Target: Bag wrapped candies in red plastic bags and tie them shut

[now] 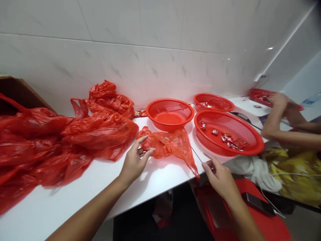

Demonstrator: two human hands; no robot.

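A small red plastic bag (173, 142) lies crumpled on the white table, its handle loop hanging towards the front edge. My left hand (136, 159) is at the bag's left end, thumb and fingers apart and curved; fingertips overlap the bag in view, but whether they touch it I cannot tell. To the right of the handle loop, my right hand (217, 174) hovers by the table's edge with fingers partly bent and apart, apparently holding nothing. Just behind the bag stands a red mesh basket (170, 125) with nothing visible inside. Another red basket (225, 152) on the right holds several small wrapped packets (227, 137).
Large red plastic bags (100, 134) cover the left side, near a cardboard box (22, 88). A third basket (213, 107) stands by the wall. At far right, another person's arms (278, 117) reach into a basket (262, 95). A phone (259, 204) lies on a red stool (273, 227).
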